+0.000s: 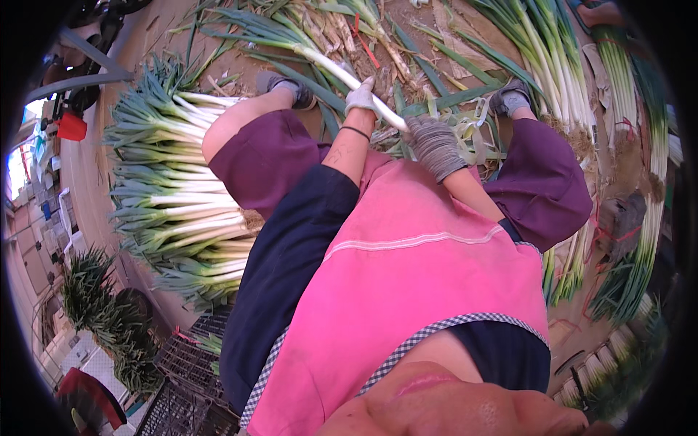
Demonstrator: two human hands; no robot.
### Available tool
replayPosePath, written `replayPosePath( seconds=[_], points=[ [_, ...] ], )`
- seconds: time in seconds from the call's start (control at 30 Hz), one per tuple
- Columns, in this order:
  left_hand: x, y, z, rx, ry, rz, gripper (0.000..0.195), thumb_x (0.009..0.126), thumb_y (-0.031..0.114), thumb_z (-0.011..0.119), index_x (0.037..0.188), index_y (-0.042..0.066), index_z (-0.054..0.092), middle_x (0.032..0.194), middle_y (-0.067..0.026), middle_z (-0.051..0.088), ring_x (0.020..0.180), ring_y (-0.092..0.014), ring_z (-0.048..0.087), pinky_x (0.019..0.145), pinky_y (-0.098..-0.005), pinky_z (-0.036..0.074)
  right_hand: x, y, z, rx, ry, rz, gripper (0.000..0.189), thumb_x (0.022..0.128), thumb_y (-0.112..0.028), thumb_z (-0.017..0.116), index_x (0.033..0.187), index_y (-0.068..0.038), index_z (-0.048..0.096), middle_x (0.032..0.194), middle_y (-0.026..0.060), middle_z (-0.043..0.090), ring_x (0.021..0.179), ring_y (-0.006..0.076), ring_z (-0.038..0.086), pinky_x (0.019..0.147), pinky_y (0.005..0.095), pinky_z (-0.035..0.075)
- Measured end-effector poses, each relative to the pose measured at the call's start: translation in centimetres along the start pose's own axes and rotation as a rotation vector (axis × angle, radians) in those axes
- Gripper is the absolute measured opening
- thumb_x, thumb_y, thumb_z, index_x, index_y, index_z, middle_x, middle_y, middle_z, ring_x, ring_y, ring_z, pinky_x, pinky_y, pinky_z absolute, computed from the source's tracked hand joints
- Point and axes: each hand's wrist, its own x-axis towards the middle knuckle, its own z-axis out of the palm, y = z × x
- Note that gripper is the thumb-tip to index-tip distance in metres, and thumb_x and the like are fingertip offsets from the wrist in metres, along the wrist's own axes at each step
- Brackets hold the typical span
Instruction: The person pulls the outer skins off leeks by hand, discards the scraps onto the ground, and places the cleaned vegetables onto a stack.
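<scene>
A long green onion [335, 68] with a white shank lies slantwise between my knees, its leaves pointing to the upper left. My left hand [362, 99], in a pale glove, grips the shank about midway. At its lower end, my right hand [434, 143], in a grey knitted glove, is closed around the tip, so the root end is hidden. Peeled skins and leaf scraps [474, 131] lie just beyond my right hand. On the left, a thick row of green onions [185, 199] is stacked with the white shanks towards me.
Untrimmed green onions with roots [556, 82] lie to the right, near tied bundles [619, 87]. Loose stalks and a red strip [368, 46] litter the ground ahead. Black plastic crates [188, 359] stand at the lower left. Another person's hand [602, 13] shows at the upper right.
</scene>
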Motion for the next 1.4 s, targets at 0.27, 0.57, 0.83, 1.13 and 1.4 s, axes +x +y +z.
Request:
replayPosePath(
  seconds=[0.27, 0.57, 0.83, 1.13, 1.4],
  points=[
    [2.1, 4.6, -3.2, -0.242, -0.238, -0.170, 0.019, 0.090, 0.023, 0.051, 0.072, 0.015, 0.047, 0.054, 0.0029, 0.041, 0.043, -0.012, 0.040, 0.039, -0.0263, 0.037, -1.2, -1.6, -3.3, 0.264, -0.056, -0.009, 0.021, 0.081, -0.028, 0.053, 0.077, -0.009, 0.060, 0.066, 0.0141, 0.060, 0.061, 0.0331, 0.060, 0.056, 0.0447, 0.045],
    [-3.0, 5.1, 1.4, -0.036, -0.183, 0.282, 0.017, 0.086, 0.016, 0.057, 0.076, 0.011, 0.044, 0.056, 0.0009, 0.039, 0.039, -0.011, 0.038, 0.034, -0.0270, 0.033, -2.6, 0.3, -4.3, 0.528, 0.164, 0.170, 0.046, 0.080, -0.040, 0.059, 0.111, -0.007, 0.057, 0.101, 0.0174, 0.060, 0.090, 0.0325, 0.059, 0.077, 0.0401, 0.046],
    [-18.1, 6.0, 8.2, 0.383, -0.538, 0.521, 0.041, 0.079, 0.020, 0.068, 0.103, 0.000, 0.041, 0.073, -0.0068, 0.055, 0.054, -0.013, 0.055, 0.045, -0.0256, 0.046, -3.5, 0.7, -1.1, 1.015, 0.112, 0.409, 0.052, 0.071, -0.040, 0.070, 0.105, -0.004, 0.056, 0.085, 0.0148, 0.062, 0.076, 0.0263, 0.060, 0.070, 0.0364, 0.047],
    [-13.7, 1.3, 4.1, 1.185, -0.913, 0.559, 0.032, 0.082, 0.028, 0.061, 0.105, 0.006, 0.058, 0.095, -0.0098, 0.060, 0.081, -0.018, 0.058, 0.071, -0.0292, 0.048, -2.9, 24.7, -12.7, 0.408, 0.367, 0.677, 0.053, 0.075, -0.037, 0.068, 0.113, -0.003, 0.055, 0.092, 0.0161, 0.062, 0.084, 0.0231, 0.060, 0.075, 0.0351, 0.048],
    [-14.0, 11.8, 1.6, 1.375, -0.799, 0.737, 0.042, 0.080, 0.038, 0.061, 0.106, 0.006, 0.057, 0.097, -0.0153, 0.063, 0.090, -0.027, 0.061, 0.079, -0.0334, 0.047, -0.9, 27.9, -7.6, 0.151, 0.137, 0.674, 0.052, 0.080, -0.042, 0.057, 0.121, -0.010, 0.053, 0.115, 0.0144, 0.058, 0.108, 0.0296, 0.054, 0.091, 0.0375, 0.041]
  ],
)
